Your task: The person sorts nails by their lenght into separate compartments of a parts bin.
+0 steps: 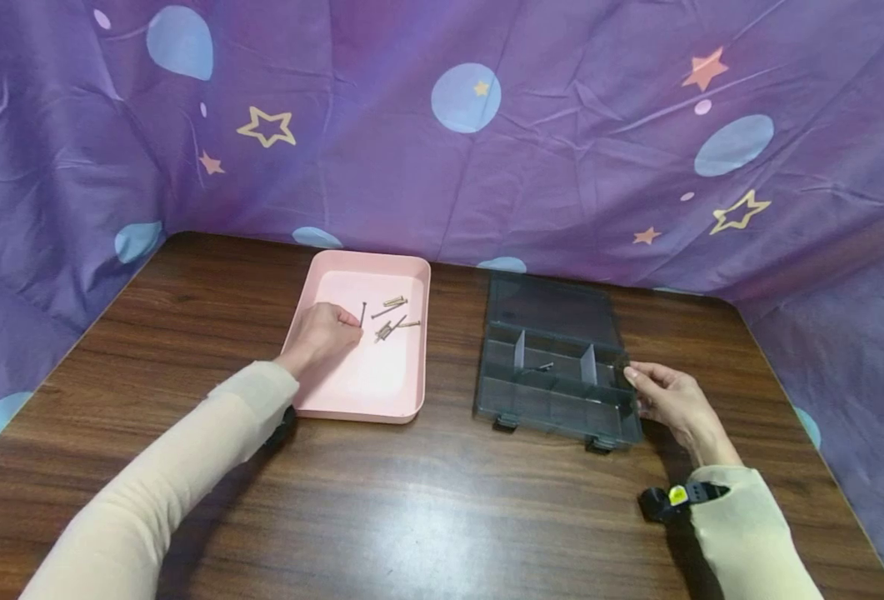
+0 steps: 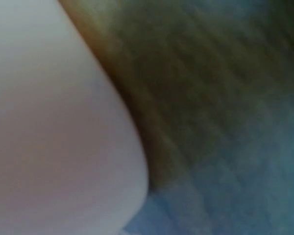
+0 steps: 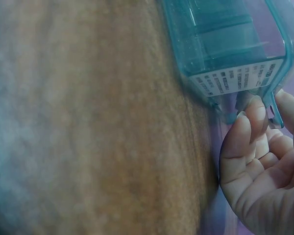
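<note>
My left hand (image 1: 324, 333) is over the pink tray (image 1: 359, 411), thumb and forefinger pinching a thin dark screw (image 1: 362, 314) that points head up. Beside it in the tray lie several more screws (image 1: 389, 311), some brass-coloured, some dark. To the right, a see-through dark compartment box (image 1: 557, 417) lies with its lid (image 1: 550, 302) folded back. My right hand (image 1: 674, 404) grips the box's right side, thumb on the edge. In the right wrist view its fingers (image 3: 237, 134) curl against the box end below a printed label (image 3: 235, 77). The left wrist view is a blur.
One small metal piece (image 1: 545, 367) sits in a middle compartment of the box. Two latches (image 1: 505, 422) stick out at the box's front. A dark wood table (image 1: 382, 508) bears everything, and a purple patterned cloth (image 1: 561, 183) hangs behind its back edge.
</note>
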### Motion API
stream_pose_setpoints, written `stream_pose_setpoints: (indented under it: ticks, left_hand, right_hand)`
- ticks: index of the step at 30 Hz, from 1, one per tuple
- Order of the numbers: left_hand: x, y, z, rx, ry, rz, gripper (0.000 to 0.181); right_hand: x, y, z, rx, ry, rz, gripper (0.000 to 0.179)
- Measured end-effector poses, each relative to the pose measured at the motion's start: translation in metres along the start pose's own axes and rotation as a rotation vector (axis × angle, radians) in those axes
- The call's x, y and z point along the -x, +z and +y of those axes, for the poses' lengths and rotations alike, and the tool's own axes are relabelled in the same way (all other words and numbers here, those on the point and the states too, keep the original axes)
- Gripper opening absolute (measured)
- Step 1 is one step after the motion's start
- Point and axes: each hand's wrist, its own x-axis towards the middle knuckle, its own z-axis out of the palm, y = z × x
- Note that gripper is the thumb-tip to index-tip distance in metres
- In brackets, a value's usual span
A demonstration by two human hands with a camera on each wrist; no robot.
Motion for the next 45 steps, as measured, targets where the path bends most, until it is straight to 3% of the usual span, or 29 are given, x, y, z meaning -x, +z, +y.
stream_pose_setpoints:
  ticks: [4, 9, 16, 27, 35, 38, 45]
  left_hand:
    - [-0.0004, 0.0014, -0.0014, 0.013, 0.003, 0.013, 0.021]
    - [-0.0002, 0.0021, -0.0035, 0.013, 0.02, 0.025, 0.02]
    - [-0.0002, 0.0017, -0.004, 0.015, 0.033, 0.033, 0.02]
    - [-0.0009, 0.0007, -0.0051, -0.001, 0.026, 0.018, 0.021]
    - [-0.0006, 0.0014, -0.0051, -0.036, 0.037, 0.045, 0.021]
    - [-0.0007, 0.0014, -0.0046, -0.041, 0.041, 0.045, 0.021]
    - [-0.001, 0.002, -0.0028, -0.057, 0.046, 0.053, 0.02]
  right_hand:
    - [0.0006, 0.0002, 0.0002, 0.012, 0.008, 0.004, 0.011]
    - [0.0012, 0.0008, 0.0001, 0.077, 0.025, 0.021, 0.037]
    - [0.0011, -0.0002, 0.0025, -0.006, 0.003, 0.003, 0.003]
    - [-0.0011, 0.0016, 0.0024, -0.007, -0.008, -0.001, 0.004]
    - [-0.0002, 0.001, 0.0012, 0.026, 0.007, 0.008, 0.008]
    - [0.0004, 0.001, 0.0007, 0.002, 0.006, 0.002, 0.002]
    - [0.0003, 0.0006, 0.0008, -0.072, -0.002, -0.009, 0.013]
